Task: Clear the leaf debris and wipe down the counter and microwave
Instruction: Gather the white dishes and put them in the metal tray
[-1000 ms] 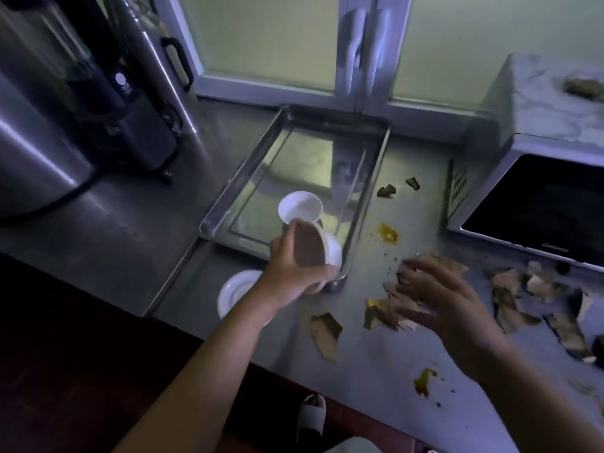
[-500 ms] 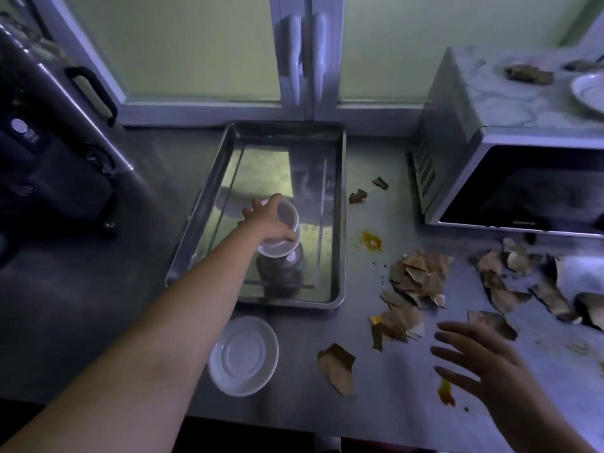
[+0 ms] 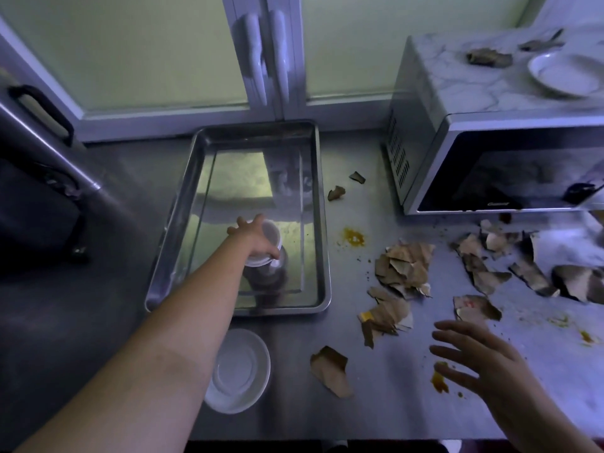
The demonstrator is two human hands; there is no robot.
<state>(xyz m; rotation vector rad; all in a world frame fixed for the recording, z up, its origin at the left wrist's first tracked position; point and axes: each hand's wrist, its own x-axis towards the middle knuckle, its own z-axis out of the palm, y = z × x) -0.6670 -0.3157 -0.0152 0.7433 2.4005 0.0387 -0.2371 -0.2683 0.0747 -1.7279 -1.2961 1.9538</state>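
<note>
Counter (image 3: 376, 403): one tray (image 3: 322, 223), two plates (image 3: 240, 371).

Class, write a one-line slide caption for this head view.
Left hand sets white cup in steel tray; right hand hovers open above leaf debris.

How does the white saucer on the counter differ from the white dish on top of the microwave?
The saucer lies on the steel counter near its front edge, just before the tray; the dish sits higher, on the microwave. The left forearm partly covers the saucer; the dish is uncovered, though the picture's edge cuts it. A dry leaf piece lies beside the dish. Both are white, round, shallow and look empty.
</note>
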